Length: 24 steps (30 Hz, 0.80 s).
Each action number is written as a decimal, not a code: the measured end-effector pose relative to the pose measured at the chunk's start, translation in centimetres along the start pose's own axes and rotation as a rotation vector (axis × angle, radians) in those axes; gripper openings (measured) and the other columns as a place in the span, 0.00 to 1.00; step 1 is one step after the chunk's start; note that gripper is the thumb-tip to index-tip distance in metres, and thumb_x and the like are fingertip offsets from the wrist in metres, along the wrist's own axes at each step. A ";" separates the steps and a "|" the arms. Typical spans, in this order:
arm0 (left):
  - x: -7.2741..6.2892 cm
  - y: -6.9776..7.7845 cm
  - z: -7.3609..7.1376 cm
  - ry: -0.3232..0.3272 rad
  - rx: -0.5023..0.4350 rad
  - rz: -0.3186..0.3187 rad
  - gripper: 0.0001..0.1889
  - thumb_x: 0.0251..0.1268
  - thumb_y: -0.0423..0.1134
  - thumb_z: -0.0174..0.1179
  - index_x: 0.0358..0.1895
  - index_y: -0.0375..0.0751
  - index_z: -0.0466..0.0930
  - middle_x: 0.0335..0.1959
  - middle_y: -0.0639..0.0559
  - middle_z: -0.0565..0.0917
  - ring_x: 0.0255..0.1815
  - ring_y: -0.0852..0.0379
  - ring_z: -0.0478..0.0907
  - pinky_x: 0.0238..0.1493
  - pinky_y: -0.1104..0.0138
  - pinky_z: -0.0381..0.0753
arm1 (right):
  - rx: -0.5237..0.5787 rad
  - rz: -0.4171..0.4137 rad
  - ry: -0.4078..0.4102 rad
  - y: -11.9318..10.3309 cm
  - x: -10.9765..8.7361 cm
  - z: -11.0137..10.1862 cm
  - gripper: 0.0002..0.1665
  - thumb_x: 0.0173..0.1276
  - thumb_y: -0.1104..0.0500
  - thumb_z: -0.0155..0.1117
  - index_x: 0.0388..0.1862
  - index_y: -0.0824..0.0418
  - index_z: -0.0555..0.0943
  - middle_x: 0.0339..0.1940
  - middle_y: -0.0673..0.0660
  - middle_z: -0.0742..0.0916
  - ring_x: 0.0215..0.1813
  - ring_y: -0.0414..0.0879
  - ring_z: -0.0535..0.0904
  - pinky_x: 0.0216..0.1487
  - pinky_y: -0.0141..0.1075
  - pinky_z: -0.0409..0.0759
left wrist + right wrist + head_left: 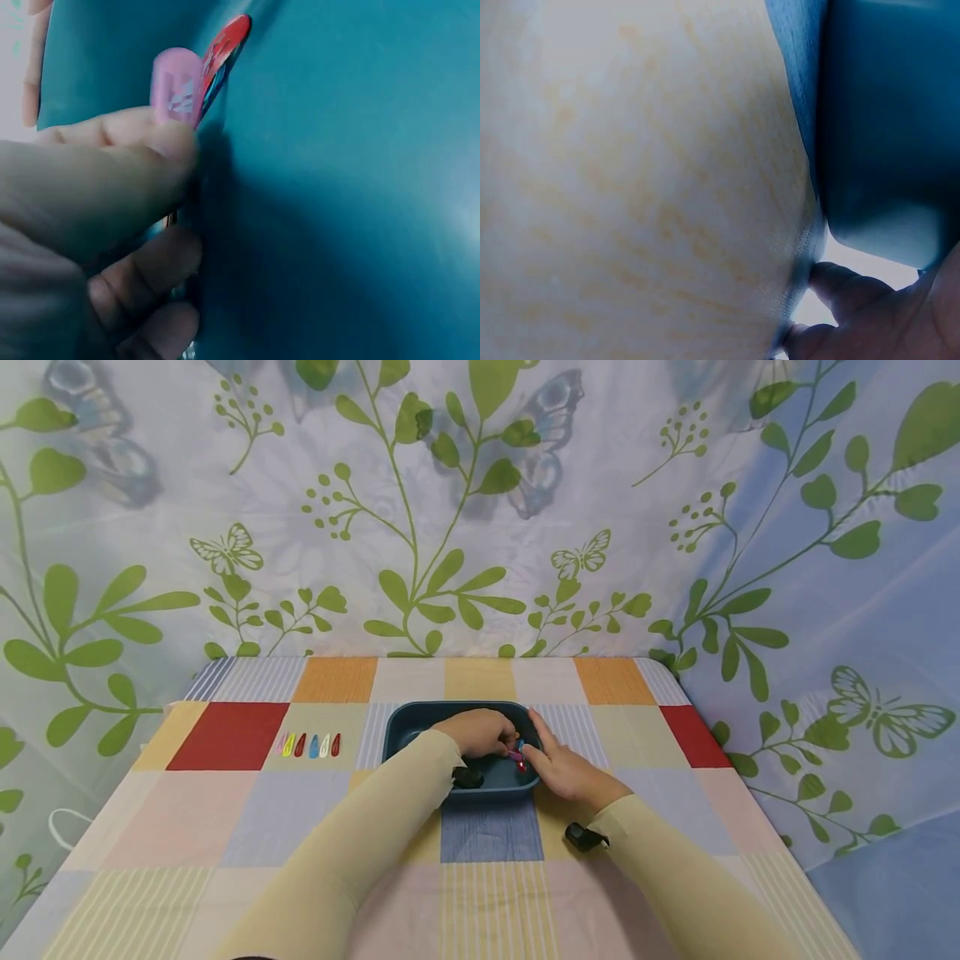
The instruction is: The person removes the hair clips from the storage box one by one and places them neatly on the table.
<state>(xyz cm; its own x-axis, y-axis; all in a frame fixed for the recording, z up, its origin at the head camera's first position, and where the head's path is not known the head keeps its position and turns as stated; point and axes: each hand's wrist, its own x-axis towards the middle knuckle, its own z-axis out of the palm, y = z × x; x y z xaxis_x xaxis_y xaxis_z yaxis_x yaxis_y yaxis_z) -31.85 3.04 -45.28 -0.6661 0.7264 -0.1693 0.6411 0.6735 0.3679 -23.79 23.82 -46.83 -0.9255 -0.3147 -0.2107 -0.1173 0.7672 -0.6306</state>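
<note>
My left hand (480,732) reaches inside a dark teal plastic tray (491,794). Between its thumb and index finger it pinches a pink snap hair clip (175,82), close to the tray's right wall. A red hair clip (225,49) lies against the pink one in the left wrist view; its lower end is hidden. More small colourful clips show partly under the fingers. At the tray's right side, my right hand (572,772) holds the wall, thumb over the rim and fingers along the outside. The right wrist view shows only some of its fingers beside the tray.
Left of the tray, several hair clips stand in a row: pink, yellow (288,744), dark red (300,745), blue (313,747), white (324,745) and red (336,744). A patchwork cloth (300,810) covers the table. Behind hangs a leaf-patterned curtain (465,527).
</note>
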 end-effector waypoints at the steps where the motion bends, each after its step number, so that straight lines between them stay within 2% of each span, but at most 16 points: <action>1: -0.1 -0.2 -0.1 -0.003 -0.011 0.005 0.06 0.77 0.42 0.63 0.38 0.55 0.86 0.36 0.61 0.83 0.38 0.60 0.77 0.47 0.65 0.77 | -0.004 0.002 0.002 0.0 0.0 0.0 0.43 0.87 0.38 0.36 0.88 0.40 0.29 0.89 0.63 0.54 0.83 0.76 0.56 0.79 0.72 0.53; 6: -0.6 -1.5 -0.6 0.004 -0.088 0.040 0.07 0.81 0.43 0.58 0.42 0.55 0.86 0.41 0.61 0.84 0.42 0.60 0.78 0.51 0.64 0.78 | -0.018 0.024 0.005 0.0 0.1 0.0 0.43 0.87 0.36 0.35 0.88 0.39 0.29 0.88 0.66 0.57 0.82 0.75 0.60 0.77 0.71 0.58; 10: -1.5 -2.3 -1.4 0.033 -0.190 0.048 0.09 0.83 0.44 0.56 0.45 0.55 0.87 0.45 0.60 0.85 0.47 0.59 0.78 0.58 0.62 0.78 | -0.022 0.038 0.000 -0.1 0.2 0.1 0.43 0.86 0.35 0.34 0.88 0.39 0.29 0.87 0.68 0.58 0.82 0.76 0.59 0.78 0.72 0.57; 17: -3.0 -2.9 -2.7 0.081 -0.450 0.042 0.08 0.81 0.39 0.56 0.45 0.46 0.86 0.46 0.47 0.91 0.48 0.47 0.88 0.48 0.64 0.84 | -0.023 0.045 0.002 0.0 0.2 0.1 0.43 0.86 0.36 0.35 0.88 0.39 0.29 0.87 0.67 0.57 0.82 0.77 0.58 0.78 0.72 0.56; 19: -3.4 -3.0 -2.9 0.108 -0.510 0.044 0.07 0.80 0.37 0.58 0.45 0.43 0.86 0.45 0.47 0.92 0.48 0.46 0.89 0.47 0.64 0.85 | -0.017 0.052 0.002 -0.1 0.2 0.1 0.43 0.86 0.36 0.36 0.88 0.38 0.29 0.88 0.66 0.56 0.82 0.77 0.57 0.78 0.73 0.55; 24: -4.5 -3.2 -3.4 0.182 -0.509 0.036 0.05 0.76 0.38 0.62 0.46 0.43 0.85 0.38 0.54 0.91 0.41 0.57 0.88 0.46 0.66 0.83 | -0.017 0.055 0.003 -0.2 0.4 0.2 0.44 0.86 0.36 0.36 0.88 0.39 0.29 0.88 0.66 0.55 0.82 0.77 0.57 0.78 0.73 0.55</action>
<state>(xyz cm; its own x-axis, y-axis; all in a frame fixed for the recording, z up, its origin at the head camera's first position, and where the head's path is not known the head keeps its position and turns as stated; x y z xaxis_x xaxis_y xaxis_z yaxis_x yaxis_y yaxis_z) -32.27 -2.84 -42.56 -0.7309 0.6824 -0.0040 0.4291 0.4641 0.7749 -24.05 23.48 -46.93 -0.9319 -0.2701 -0.2421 -0.0723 0.7924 -0.6057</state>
